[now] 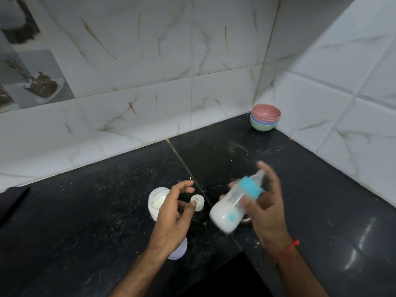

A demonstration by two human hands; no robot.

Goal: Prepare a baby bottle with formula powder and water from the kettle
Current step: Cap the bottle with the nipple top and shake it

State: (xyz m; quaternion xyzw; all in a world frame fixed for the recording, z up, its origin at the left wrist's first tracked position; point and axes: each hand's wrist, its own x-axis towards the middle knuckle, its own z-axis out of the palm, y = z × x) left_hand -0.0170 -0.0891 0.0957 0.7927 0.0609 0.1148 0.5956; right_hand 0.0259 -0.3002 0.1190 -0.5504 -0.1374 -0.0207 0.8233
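Between the two hands, a small white cap [197,203] is sitting on the black counter [85,211]. The right hand [264,202] is gripping a tilted, motion-blurred baby bottle [233,205] holding white liquid, its blue collar uppermost. The left hand [173,219] is hovering with fingers loosely spread, holding nothing, partly covering an open white formula container [156,200]. Stacked bowls [265,117] are standing well beyond the right hand.

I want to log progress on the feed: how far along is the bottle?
Done: the baby bottle holds white liquid and its blue collar is on. In hand: the right hand holds it tilted, blurred, likely being shaken. Left: the open powder container and small white cap sit by the left hand, unclosed.
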